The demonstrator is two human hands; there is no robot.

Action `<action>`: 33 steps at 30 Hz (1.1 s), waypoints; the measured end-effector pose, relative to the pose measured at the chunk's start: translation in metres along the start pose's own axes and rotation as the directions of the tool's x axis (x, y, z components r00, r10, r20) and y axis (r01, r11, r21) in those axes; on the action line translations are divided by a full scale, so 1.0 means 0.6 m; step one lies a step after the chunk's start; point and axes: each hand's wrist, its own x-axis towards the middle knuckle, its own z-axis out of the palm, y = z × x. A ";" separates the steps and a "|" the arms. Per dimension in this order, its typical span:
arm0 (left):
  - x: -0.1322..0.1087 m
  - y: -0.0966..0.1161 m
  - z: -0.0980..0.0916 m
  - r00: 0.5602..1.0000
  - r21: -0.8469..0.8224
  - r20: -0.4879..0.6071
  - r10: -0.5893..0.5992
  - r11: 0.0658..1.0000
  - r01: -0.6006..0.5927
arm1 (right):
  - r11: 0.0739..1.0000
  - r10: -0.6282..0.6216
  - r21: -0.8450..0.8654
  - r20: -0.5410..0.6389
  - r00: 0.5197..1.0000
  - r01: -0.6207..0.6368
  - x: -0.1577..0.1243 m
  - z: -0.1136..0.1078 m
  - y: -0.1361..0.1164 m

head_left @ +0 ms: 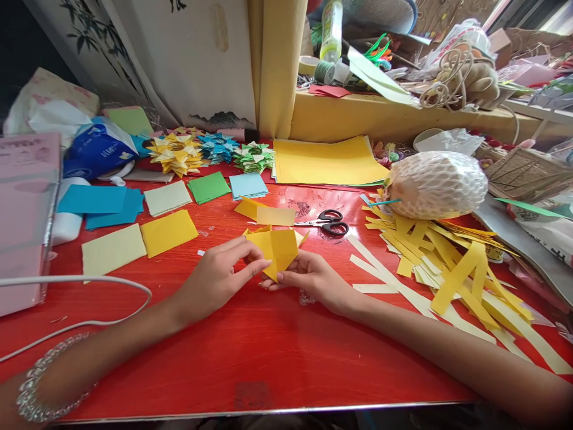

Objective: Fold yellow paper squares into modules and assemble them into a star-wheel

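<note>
A piece of folded yellow paper (273,248), with creased flaps and a point facing down, is held up between both hands over the red table (286,352). My left hand (226,266) pinches its left side between thumb and fingers. On the right, my right hand (313,276) grips the lower right edge, thumb in front and fingers behind. Just beyond the hands lie black-handled scissors (329,223) and small yellow paper pieces (275,215). Parts of my fingers are hidden behind the folded paper.
Stacks of coloured paper, including a yellow stack (169,233), lie on the left near a white cable (111,279). Folded paper clusters (176,152) and large yellow sheets (329,160) are at the back. Cut paper strips (465,280) and a net-wrapped bundle (437,184) occupy the right.
</note>
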 end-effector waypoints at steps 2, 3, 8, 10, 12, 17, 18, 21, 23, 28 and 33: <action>0.000 0.000 -0.001 1.000 0.012 0.001 0.005 1.000 -0.005 | 1.000 -0.002 -0.004 0.010 1.000 0.002 0.000 -0.001 0.000; 0.000 0.000 -0.002 1.000 0.019 0.001 0.010 1.000 -0.010 | 1.000 -0.006 -0.006 0.015 1.000 0.006 0.000 -0.002 0.000; 0.001 -0.006 -0.002 0.997 0.042 0.021 0.073 0.996 -0.074 | 1.000 -0.003 -0.021 0.037 0.999 0.004 0.002 -0.005 -0.001; 0.002 -0.008 -0.002 0.995 0.048 0.030 0.091 0.995 -0.092 | 1.000 0.002 -0.012 0.045 0.999 -0.002 0.002 -0.006 -0.002; 0.001 -0.008 0.000 0.995 0.054 0.033 0.094 0.994 -0.095 | 1.000 0.003 0.000 0.051 0.999 -0.003 0.002 -0.007 -0.003; -0.001 -0.007 0.004 0.998 0.075 0.020 0.062 0.995 -0.064 | 1.000 0.010 0.024 0.063 0.998 -0.011 0.003 -0.007 -0.004; -0.001 -0.007 0.004 0.998 0.081 0.019 0.058 0.995 -0.059 | 1.000 0.009 0.027 0.065 0.998 -0.010 0.003 -0.007 -0.003; -0.001 -0.007 0.004 0.998 0.095 0.019 0.056 0.994 -0.058 | 0.999 0.000 0.033 0.082 0.997 -0.002 0.003 -0.008 -0.002; 0.000 -0.007 0.003 0.998 0.098 0.021 0.064 0.993 -0.066 | 0.998 -0.002 0.061 0.085 0.996 -0.003 0.003 -0.009 -0.001; -0.002 -0.005 0.003 0.998 0.091 0.017 0.066 0.994 -0.067 | 0.999 0.012 0.049 0.082 0.997 -0.016 0.001 -0.007 -0.005; -0.003 -0.005 0.006 0.999 0.088 0.004 0.038 0.995 -0.038 | 0.998 0.062 0.017 0.087 0.994 -0.064 0.003 -0.007 -0.006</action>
